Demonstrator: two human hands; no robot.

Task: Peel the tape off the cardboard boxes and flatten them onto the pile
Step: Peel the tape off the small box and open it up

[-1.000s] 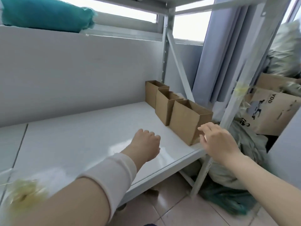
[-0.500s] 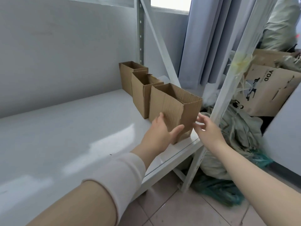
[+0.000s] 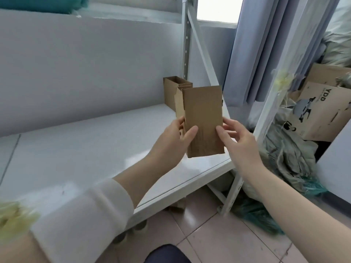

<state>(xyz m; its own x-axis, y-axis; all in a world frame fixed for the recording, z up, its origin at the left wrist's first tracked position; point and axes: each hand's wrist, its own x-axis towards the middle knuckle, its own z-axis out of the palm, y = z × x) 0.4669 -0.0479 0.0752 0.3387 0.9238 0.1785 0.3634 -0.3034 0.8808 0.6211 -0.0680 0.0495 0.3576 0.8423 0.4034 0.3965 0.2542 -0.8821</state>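
**Left hand (image 3: 173,138) and right hand (image 3: 238,142) pinching one cardboard box (image 3: 203,118)**

At frame centre, both hands are gripping the box by its lower sides, thumbs pressing its near face. It is hanging upright above the white shelf (image 3: 85,145). Further boxes (image 3: 171,92) are standing behind it.

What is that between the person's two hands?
A small cardboard box, held above the white shelf. The left hand and right hand pinch its sides, thumbs on the front. The head view shows it.
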